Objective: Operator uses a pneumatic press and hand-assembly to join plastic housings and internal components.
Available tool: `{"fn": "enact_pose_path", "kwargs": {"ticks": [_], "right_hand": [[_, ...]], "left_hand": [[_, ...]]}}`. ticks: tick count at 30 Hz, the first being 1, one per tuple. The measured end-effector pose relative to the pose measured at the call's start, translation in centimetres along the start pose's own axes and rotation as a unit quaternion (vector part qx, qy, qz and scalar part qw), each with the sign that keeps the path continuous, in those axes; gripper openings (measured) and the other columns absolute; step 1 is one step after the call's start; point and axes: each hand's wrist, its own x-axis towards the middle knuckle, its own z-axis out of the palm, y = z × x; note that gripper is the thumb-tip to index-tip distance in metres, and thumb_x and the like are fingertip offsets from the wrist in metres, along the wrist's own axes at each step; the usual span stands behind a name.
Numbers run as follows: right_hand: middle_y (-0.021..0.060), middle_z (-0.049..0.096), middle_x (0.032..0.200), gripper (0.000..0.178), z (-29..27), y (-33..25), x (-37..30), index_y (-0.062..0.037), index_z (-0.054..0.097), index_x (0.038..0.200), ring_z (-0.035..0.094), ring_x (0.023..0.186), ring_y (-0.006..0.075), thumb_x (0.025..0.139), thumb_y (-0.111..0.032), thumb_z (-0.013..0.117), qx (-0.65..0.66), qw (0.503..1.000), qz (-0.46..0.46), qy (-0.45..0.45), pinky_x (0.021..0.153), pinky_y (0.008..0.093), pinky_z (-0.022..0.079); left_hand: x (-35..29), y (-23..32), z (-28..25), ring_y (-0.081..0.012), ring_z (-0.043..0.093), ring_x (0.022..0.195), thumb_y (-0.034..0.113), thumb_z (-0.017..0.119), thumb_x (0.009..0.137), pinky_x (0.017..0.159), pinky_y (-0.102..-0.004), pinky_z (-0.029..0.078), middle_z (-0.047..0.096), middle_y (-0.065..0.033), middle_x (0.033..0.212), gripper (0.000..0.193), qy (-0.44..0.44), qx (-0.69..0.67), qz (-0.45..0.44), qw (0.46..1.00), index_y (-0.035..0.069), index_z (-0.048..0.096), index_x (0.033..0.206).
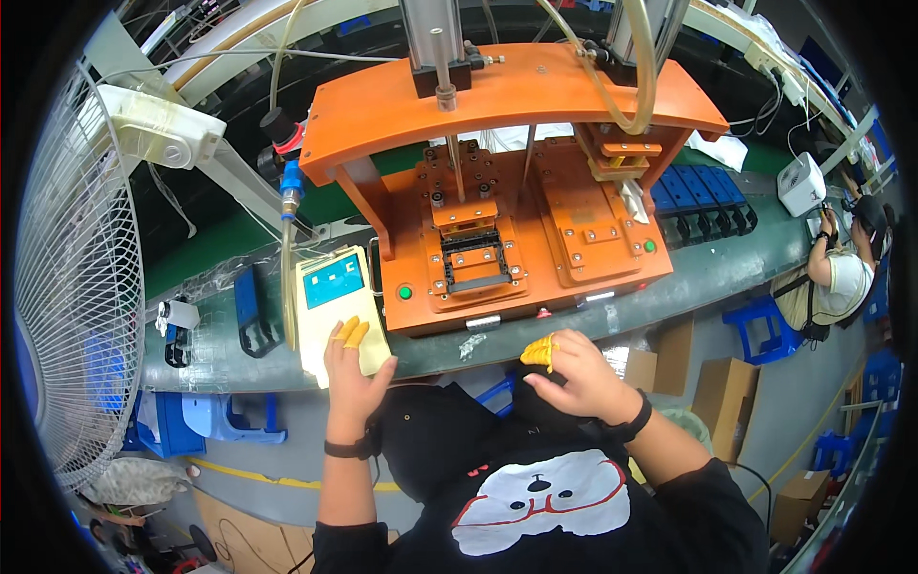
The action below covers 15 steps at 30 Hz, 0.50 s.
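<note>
Where left grip [352, 368] rests, seemingly cream panel [337, 308].

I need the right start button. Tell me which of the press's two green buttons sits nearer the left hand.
The green button at the front-left corner of the orange press base, just right of the left hand; the other green button sits far right.

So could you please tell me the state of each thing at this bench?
Left hand: open, yellow-capped fingertips resting on the cream control box.
Right hand: curled, holding nothing visible, at the bench edge.
Orange press fixture: left nest empty.
Blue trays: lined up behind the fixture.
</note>
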Motion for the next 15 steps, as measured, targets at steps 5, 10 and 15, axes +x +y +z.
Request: {"fn": "enact_pose_path", "kwargs": {"ticks": [5, 10, 15], "right_hand": [[0.0133, 0.067, 0.095, 0.023, 0.0, 1.1, -0.7, -0.0030, 0.069, 0.102, 0.062, 0.092, 0.0352, 0.085, -0.016, 0.076, 0.009, 0.999, 0.049, -0.018, 0.082, 0.0414, 0.050], [0.0147, 0.066, 0.096, 0.023, 1.1, 1.2, 0.0, -0.0022, 0.068, 0.103, 0.061, 0.092, 0.0364, 0.089, -0.019, 0.073, 0.027, 0.994, 0.041, -0.101, 0.084, 0.0420, 0.049], [0.0146, 0.066, 0.094, 0.025, 1.4, 1.7, 0.5, -0.0023, 0.067, 0.100, 0.062, 0.092, 0.0358, 0.092, -0.026, 0.069, 0.018, 0.987, 0.019, -0.161, 0.083, 0.0428, 0.049]], "left_hand": [[-3.0, -0.8, 1.4, -0.0432, 0.053, 0.129, 0.014, 0.080, 0.079, 0.110, -0.0508, 0.039, 0.062, -0.0226, 0.128, 0.052, -0.020, 0.040, -0.058, 0.997, -0.003, 0.061, 0.124], [-2.8, -0.4, 0.8, -0.0401, 0.059, 0.122, 0.012, 0.080, 0.079, 0.107, -0.0479, 0.044, 0.067, -0.0206, 0.121, 0.038, 0.005, -0.006, -0.136, 0.991, 0.000, 0.069, 0.114], [-2.9, -1.4, 0.6, -0.0396, 0.062, 0.119, 0.013, 0.078, 0.082, 0.102, -0.0441, 0.048, 0.069, -0.0222, 0.120, 0.030, -0.027, 0.016, -0.042, 0.999, 0.000, 0.072, 0.109]]}}
